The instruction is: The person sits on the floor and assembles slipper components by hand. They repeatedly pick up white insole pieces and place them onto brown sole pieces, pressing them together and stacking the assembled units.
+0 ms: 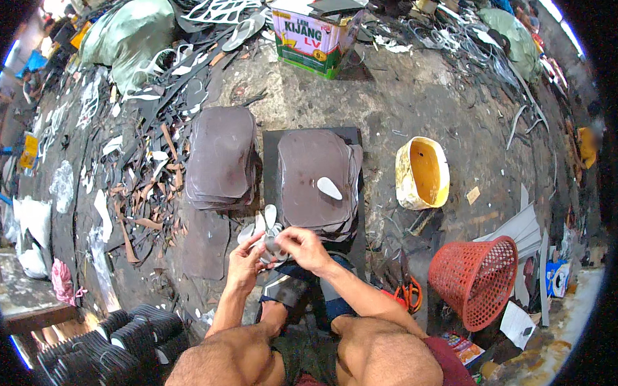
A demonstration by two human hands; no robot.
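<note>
Above my lower legs, both hands meet over a bunch of small white and grey oval pieces (271,215). My left hand (245,262) is closed on the bunch, which fans out between its fingers. My right hand (303,249) has its fingertips pinched together at the bunch's right side, on what looks like one grey piece; the fingers partly hide it. Just ahead, a stack of dark brown shaped sheets (311,166) lies on a black board (272,140). One loose white oval piece (329,188) rests on its top sheet. A second brown stack (220,155) stands to the left.
Right of the stacks is a yellow-stained container (402,183). A red perforated basket (455,276) lies tipped near orange-handled scissors (412,295). A square tin (310,43) stands at the far side. Offcuts (162,178) litter the left floor; black soles (123,342) fill the lower left.
</note>
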